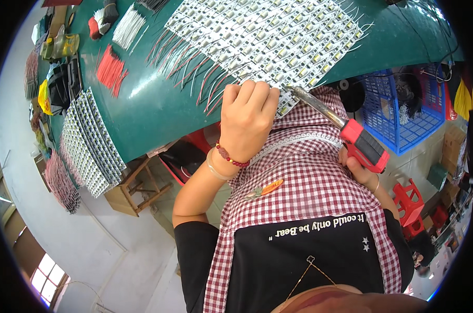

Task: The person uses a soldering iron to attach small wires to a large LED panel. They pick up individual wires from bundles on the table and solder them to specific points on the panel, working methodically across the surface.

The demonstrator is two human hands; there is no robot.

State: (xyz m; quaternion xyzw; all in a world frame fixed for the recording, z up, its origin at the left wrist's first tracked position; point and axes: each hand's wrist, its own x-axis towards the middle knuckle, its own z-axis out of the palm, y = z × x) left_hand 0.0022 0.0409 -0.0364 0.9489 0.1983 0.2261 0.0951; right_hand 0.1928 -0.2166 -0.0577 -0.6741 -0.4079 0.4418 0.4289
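I had the right hand (358,171) wrapped round the soldering iron (363,143), tip angled to the near corner of the circuit-board panel (262,41) on the green surface (158,112), where the left hand (248,112), its bunched fingers' contents hidden from my camera, presumably steadied the spot.

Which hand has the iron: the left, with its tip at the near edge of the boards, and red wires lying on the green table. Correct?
Not quite: the head view shows the iron in the right hand. Its tip is at the near edge of the boards, and red wires lie on the green table.
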